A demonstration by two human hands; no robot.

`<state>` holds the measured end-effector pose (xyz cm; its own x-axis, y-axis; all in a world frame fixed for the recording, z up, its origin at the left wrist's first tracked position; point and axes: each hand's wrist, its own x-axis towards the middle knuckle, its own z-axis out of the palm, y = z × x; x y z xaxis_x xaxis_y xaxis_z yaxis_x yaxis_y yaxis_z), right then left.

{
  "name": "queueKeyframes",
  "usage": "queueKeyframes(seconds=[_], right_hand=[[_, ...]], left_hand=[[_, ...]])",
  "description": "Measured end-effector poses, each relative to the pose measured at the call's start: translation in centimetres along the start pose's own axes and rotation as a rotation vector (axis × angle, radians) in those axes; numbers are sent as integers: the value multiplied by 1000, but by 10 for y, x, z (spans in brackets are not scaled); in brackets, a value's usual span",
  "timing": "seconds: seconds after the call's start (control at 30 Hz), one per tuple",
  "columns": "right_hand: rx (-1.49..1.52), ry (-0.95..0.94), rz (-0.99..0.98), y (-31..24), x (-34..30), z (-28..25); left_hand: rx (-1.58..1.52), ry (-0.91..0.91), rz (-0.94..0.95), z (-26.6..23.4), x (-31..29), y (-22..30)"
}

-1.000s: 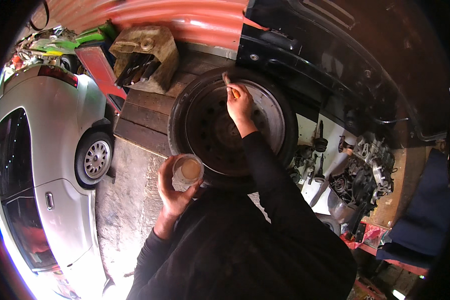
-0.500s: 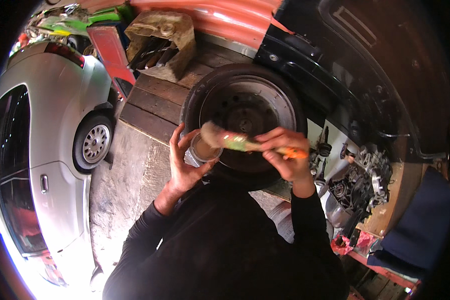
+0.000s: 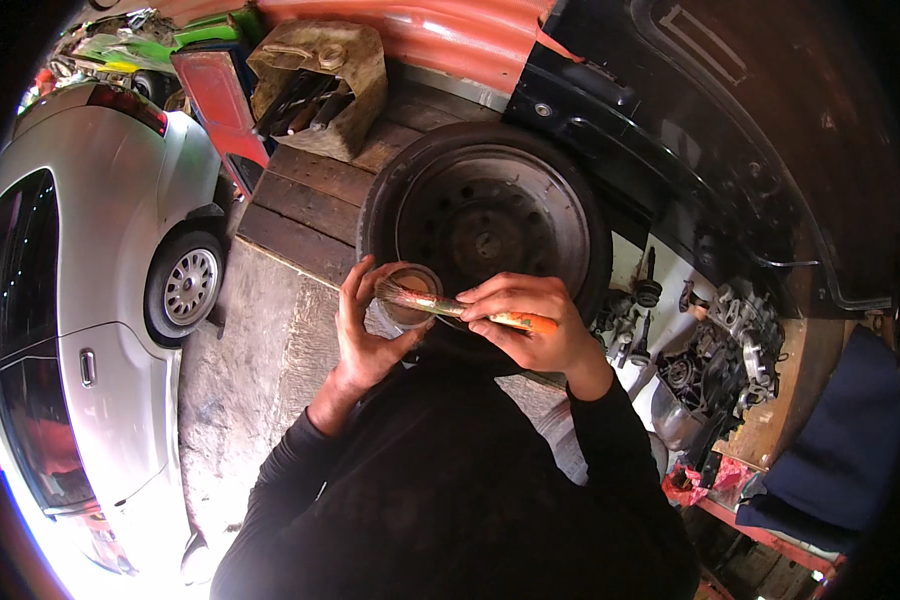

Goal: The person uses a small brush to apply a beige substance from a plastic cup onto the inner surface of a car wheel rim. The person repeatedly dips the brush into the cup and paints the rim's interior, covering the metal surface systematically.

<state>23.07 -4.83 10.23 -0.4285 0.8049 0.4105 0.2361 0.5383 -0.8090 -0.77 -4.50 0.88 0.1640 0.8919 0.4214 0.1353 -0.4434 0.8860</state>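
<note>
In my left hand (image 3: 368, 335) is a small clear plastic cup (image 3: 410, 312), fingers and thumb wrapped round its side; something brownish shows inside. My right hand (image 3: 532, 322) pinches a paintbrush (image 3: 435, 301) with an orange handle. The brush lies nearly level, its bristles over the cup's mouth; whether they touch the contents I cannot tell. Just beyond both hands a tyre on a dark steel wheel rim (image 3: 485, 215) lies flat, its near edge partly hidden by my hands and body.
Under the wheel is a wooden plank bench (image 3: 305, 205), with a dirty cut-open container (image 3: 345, 75) of tools on it. A silver car (image 3: 110, 300) stands at left. Metal engine parts (image 3: 715, 350) lie at right, below a large black panel (image 3: 690, 130). Dark blue cloth (image 3: 830, 440) hangs at far right.
My right hand has moved left and slightly down, bringing the brush in closer over the cup. The left hand still holds the cup in nearly the same place.
</note>
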Motion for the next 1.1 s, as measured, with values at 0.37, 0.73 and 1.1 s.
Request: queueKeyframes(seconds=[0.37, 0.73, 1.1], right_hand=[[83, 83, -16, 3, -12, 6], [-45, 967, 422, 204, -53, -42], [-535, 1328, 495, 203, -93, -6]], left_hand=[[11, 46, -32, -3, -13, 4], [3, 88, -74, -10, -21, 7], [26, 51, -88, -8, -19, -3]])
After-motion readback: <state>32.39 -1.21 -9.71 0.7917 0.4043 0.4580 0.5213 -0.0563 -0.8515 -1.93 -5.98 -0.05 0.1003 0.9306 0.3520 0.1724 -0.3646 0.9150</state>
